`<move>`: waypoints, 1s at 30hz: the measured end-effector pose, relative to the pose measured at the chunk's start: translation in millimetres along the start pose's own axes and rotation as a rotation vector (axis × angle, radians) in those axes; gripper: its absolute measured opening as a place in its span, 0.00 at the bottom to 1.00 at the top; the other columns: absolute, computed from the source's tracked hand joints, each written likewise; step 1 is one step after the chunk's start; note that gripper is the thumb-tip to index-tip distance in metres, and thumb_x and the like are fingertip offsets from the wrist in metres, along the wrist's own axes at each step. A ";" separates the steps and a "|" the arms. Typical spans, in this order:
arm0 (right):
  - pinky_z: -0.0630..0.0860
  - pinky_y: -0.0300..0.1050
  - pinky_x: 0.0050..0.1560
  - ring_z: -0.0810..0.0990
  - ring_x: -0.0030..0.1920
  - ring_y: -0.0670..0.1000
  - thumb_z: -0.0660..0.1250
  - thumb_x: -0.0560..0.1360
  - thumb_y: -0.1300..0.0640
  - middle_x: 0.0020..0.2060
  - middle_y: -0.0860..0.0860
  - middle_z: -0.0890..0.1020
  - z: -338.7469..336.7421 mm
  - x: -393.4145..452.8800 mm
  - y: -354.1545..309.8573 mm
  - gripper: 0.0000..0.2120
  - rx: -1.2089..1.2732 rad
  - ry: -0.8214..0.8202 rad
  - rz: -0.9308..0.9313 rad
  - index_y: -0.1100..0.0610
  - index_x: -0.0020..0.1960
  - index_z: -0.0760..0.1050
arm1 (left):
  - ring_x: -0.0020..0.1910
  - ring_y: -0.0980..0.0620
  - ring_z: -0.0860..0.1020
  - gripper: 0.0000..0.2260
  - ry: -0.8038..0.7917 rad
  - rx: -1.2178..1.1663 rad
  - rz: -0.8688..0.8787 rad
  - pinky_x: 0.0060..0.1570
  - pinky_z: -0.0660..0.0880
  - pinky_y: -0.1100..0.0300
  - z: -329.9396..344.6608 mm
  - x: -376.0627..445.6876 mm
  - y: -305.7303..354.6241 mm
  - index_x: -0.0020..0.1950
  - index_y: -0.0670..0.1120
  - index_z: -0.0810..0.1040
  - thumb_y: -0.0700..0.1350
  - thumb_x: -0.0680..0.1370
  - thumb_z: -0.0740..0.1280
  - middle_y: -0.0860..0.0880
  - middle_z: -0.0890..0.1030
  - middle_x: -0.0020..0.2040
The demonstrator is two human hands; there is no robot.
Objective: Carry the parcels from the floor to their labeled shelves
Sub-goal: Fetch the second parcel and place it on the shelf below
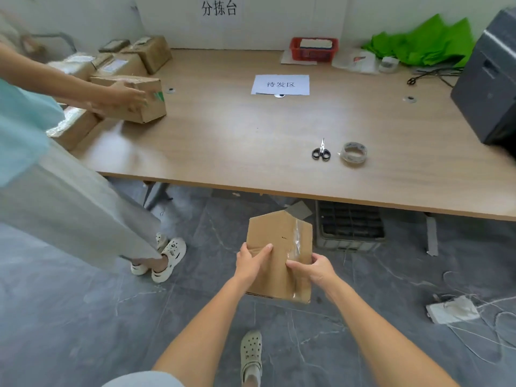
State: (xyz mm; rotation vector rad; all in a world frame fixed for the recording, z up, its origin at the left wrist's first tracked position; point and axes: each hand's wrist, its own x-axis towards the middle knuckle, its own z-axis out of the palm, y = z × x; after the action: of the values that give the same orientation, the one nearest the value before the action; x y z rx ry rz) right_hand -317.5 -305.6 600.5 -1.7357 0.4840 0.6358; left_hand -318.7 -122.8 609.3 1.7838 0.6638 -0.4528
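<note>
I hold a brown cardboard parcel (279, 236) with clear tape down its right side, above the floor just in front of the table edge. My left hand (251, 261) grips its left side with the thumb on top. My right hand (315, 268) grips its right side over the tape. Several more cardboard parcels (122, 64) are stacked at the table's far left. Another person stands at the left, and their hand (125, 99) is on a parcel (148, 107) there.
The wooden table (251, 141) carries scissors (321, 152), a tape roll (354, 152), a paper sign (280, 84), a red basket (313, 48), green bags (424, 44) and a dark machine (488, 88). A dark crate (349, 227) sits under the table. Loose cords (474, 317) lie on the floor at right.
</note>
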 end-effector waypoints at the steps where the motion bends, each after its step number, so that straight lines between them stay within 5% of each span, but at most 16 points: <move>1: 0.73 0.35 0.36 0.78 0.45 0.43 0.80 0.54 0.42 0.51 0.47 0.80 4.2 -7.4 -2.3 0.36 -0.010 -0.017 -0.031 0.52 0.58 0.71 | 0.73 0.45 0.62 0.42 0.003 -0.013 -0.001 0.72 0.61 0.47 -5.5 -10.9 -1.1 0.78 0.51 0.50 0.64 0.72 0.66 0.46 0.58 0.75; 8: 0.71 0.38 0.37 0.76 0.48 0.44 0.76 0.56 0.35 0.49 0.41 0.74 65.6 -58.2 -20.3 0.37 -0.074 -0.147 -0.200 0.45 0.57 0.62 | 0.68 0.47 0.69 0.46 -0.032 -0.203 0.032 0.69 0.64 0.47 -64.1 -80.7 -27.6 0.77 0.56 0.52 0.69 0.64 0.65 0.49 0.67 0.73; 14: 0.77 0.51 0.49 0.79 0.52 0.50 0.62 0.71 0.36 0.54 0.49 0.80 145.1 -93.1 -39.3 0.20 -0.123 -0.355 -0.251 0.46 0.58 0.72 | 0.56 0.52 0.77 0.27 0.130 -0.494 -0.015 0.52 0.73 0.53 -140.6 -132.8 -78.8 0.69 0.53 0.69 0.64 0.73 0.63 0.50 0.80 0.60; 17: 0.77 0.54 0.52 0.81 0.52 0.55 0.53 0.78 0.39 0.53 0.50 0.82 195.3 -116.8 -52.9 0.19 -0.177 -0.509 -0.222 0.46 0.61 0.75 | 0.57 0.46 0.80 0.23 0.219 -0.667 -0.034 0.60 0.75 0.49 -189.3 -155.6 -109.0 0.64 0.47 0.77 0.60 0.77 0.60 0.45 0.82 0.58; 19: 0.78 0.48 0.47 0.82 0.51 0.56 0.55 0.79 0.45 0.53 0.50 0.82 231.0 -132.8 -59.0 0.17 -0.231 -0.570 -0.281 0.47 0.63 0.75 | 0.58 0.43 0.79 0.20 0.272 -0.729 -0.021 0.63 0.74 0.46 -222.2 -172.4 -127.0 0.63 0.44 0.78 0.56 0.78 0.60 0.41 0.81 0.60; 22: 0.79 0.39 0.36 0.83 0.48 0.51 0.65 0.77 0.54 0.49 0.51 0.84 286.6 -158.3 -65.8 0.14 -0.282 -0.639 -0.361 0.51 0.61 0.76 | 0.51 0.45 0.81 0.18 0.425 -0.747 -0.046 0.52 0.78 0.52 -268.9 -197.1 -157.4 0.60 0.43 0.80 0.53 0.76 0.66 0.41 0.82 0.57; 26: 0.77 0.52 0.58 0.80 0.55 0.53 0.70 0.73 0.56 0.56 0.55 0.82 363.1 -191.6 -70.8 0.13 -0.375 -0.735 -0.448 0.54 0.57 0.78 | 0.52 0.44 0.82 0.18 0.587 -0.855 -0.048 0.54 0.79 0.47 -327.1 -226.9 -202.4 0.58 0.43 0.79 0.53 0.74 0.70 0.41 0.83 0.56; 30: 0.76 0.44 0.51 0.79 0.51 0.49 0.73 0.70 0.50 0.56 0.52 0.79 431.0 -229.7 -68.6 0.23 -0.505 -0.795 -0.529 0.55 0.62 0.74 | 0.58 0.43 0.80 0.20 0.705 -0.912 0.019 0.62 0.75 0.45 -378.0 -258.4 -247.8 0.63 0.42 0.77 0.51 0.75 0.70 0.42 0.82 0.59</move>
State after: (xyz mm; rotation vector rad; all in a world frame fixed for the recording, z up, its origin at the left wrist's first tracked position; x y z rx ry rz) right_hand -521.8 127.3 718.9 -1.7792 -0.7207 1.0276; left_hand -684.9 236.8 697.4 1.0229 1.1088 0.4844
